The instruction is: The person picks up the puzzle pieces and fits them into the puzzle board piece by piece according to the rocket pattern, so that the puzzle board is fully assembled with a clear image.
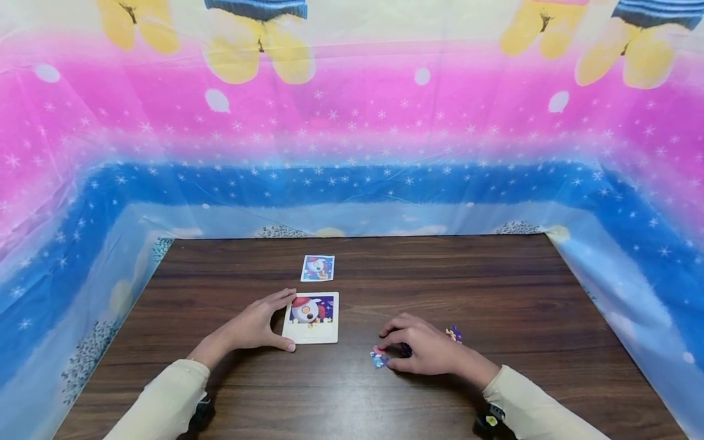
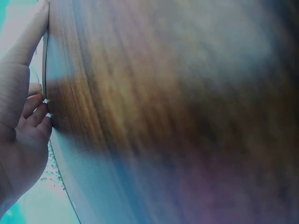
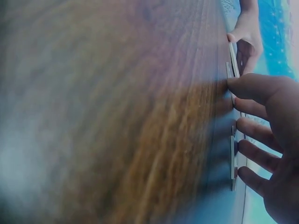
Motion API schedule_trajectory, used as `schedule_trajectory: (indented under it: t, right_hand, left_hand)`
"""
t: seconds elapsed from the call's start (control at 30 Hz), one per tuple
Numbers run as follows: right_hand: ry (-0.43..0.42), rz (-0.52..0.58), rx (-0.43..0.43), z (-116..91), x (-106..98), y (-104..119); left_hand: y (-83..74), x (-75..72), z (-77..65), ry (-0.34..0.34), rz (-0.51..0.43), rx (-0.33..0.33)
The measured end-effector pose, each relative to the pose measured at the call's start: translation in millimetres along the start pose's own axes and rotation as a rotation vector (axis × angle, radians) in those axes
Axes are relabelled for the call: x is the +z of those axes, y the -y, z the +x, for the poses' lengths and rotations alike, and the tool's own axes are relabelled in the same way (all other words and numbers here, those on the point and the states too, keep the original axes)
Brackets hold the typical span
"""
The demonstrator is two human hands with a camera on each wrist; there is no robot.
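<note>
A white-framed puzzle board [image 1: 310, 334], its upper part filled with a picture of a round white-and-red figure, lies flat on the table. My left hand [image 1: 250, 324] rests at its left side, thumb at the lower corner and fingertips at the upper one. To the right, my right hand [image 1: 426, 348] pinches a small blue-and-pink puzzle piece [image 1: 378, 358] between thumb and index finger, low at the tabletop. A dark piece [image 1: 406, 350] shows partly under that palm. In the right wrist view, thin piece edges [image 3: 232, 158] lie beneath the other fingers.
Behind the board lies a small picture card [image 1: 318, 268] with a similar figure. A purple-and-yellow piece [image 1: 454, 333] sits just beyond the right hand, partly hidden by it. The brown wooden table [image 1: 495, 281] is enclosed by a patterned cloth [image 1: 352, 183] at the back and sides.
</note>
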State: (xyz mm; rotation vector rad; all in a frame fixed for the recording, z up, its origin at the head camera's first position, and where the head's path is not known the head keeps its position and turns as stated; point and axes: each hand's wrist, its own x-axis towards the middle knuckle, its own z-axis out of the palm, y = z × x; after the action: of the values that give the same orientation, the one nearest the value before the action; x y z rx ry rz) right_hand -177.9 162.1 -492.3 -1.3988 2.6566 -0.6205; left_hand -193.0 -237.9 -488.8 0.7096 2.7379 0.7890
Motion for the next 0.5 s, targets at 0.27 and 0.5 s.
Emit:
schedule_trajectory:
  t: [0.27, 0.5]
  right_hand:
    - [0.003, 0.007, 0.005, 1.1, -0.4, -0.2]
    - [0.002, -0.002, 0.005, 3.8, -0.7, -0.1]
  left_hand:
    - [1.5, 0.5, 0.6, 0.001, 0.004, -0.005]
    - [2.8, 0.3, 1.7, 0.006, -0.006, -0.010]
